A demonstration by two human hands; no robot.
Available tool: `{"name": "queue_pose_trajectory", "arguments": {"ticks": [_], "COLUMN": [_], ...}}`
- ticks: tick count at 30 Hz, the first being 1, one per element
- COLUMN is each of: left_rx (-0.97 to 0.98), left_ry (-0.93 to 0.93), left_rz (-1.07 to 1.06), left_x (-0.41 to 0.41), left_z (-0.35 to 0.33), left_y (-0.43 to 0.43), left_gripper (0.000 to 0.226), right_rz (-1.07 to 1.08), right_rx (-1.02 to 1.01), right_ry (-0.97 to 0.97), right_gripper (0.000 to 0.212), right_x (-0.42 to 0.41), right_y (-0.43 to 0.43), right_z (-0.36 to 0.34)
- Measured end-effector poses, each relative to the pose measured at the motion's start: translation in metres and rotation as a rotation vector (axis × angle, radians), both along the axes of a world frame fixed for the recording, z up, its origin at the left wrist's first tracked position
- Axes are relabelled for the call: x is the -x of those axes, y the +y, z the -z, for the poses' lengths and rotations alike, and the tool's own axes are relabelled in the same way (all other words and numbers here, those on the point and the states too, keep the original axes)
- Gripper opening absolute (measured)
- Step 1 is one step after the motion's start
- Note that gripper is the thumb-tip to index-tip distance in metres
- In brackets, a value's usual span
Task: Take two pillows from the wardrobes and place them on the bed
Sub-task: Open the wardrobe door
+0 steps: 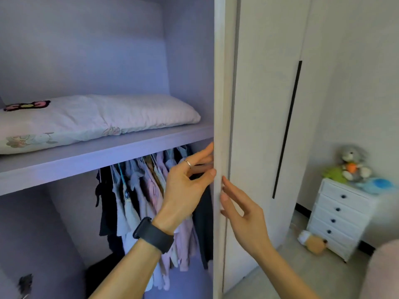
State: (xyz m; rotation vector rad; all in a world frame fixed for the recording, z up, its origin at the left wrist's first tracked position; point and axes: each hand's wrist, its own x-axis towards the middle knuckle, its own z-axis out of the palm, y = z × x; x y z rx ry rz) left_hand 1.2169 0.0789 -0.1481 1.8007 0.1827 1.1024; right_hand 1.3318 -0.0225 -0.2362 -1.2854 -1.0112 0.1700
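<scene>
A pale pink pillow [97, 117] with a butterfly patch and flower prints lies flat on the wardrobe shelf [103, 156], left of centre. My left hand [187, 182], with a ring and a black watch on the wrist, has its fingers spread against the inner side of the open wardrobe door's edge [219, 104]. My right hand [239, 210] rests with its fingers apart on the outer side of that same door edge, just below the left hand. Neither hand touches the pillow. The bed is out of view, except perhaps a pink corner at the lower right.
Several clothes [146, 190] hang under the shelf. A closed wardrobe door with a long black handle slot [287, 130] stands to the right. A white chest of drawers [343, 216] with soft toys [354, 162] on top stands in the corner; another toy [315, 242] lies on the floor.
</scene>
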Motion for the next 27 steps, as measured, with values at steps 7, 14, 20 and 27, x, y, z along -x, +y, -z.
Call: {"name": "queue_pose_trajectory", "arguments": {"ticks": [7, 14, 20, 27], "left_rx": [-0.204, -0.996, -1.207, -1.168], "left_ry": [0.086, 0.2, 0.277, 0.339], "left_rz": [0.082, -0.11, -0.099, -0.128], "left_x": [-0.042, -0.088, -0.149, -0.202], "left_z": [0.016, 0.038, 0.048, 0.053], "left_y": [-0.022, -0.027, -0.025, -0.049], "left_gripper": [0.068, 0.093, 0.122, 0.127], "right_rz": [0.259, 0.534, 0.628, 0.681], "right_rx": [-0.054, 0.043, 0.147, 0.211], "right_ry": [-0.097, -0.158, -0.136, -0.09], "right_gripper": [0.063, 0.055, 0.048, 0.049], "right_x": [-0.019, -0.047, -0.086, -0.127], "right_y": [-0.045, -0.077, -0.1, -0.113], "right_z": [0.013, 0.014, 0.013, 0.003]}}
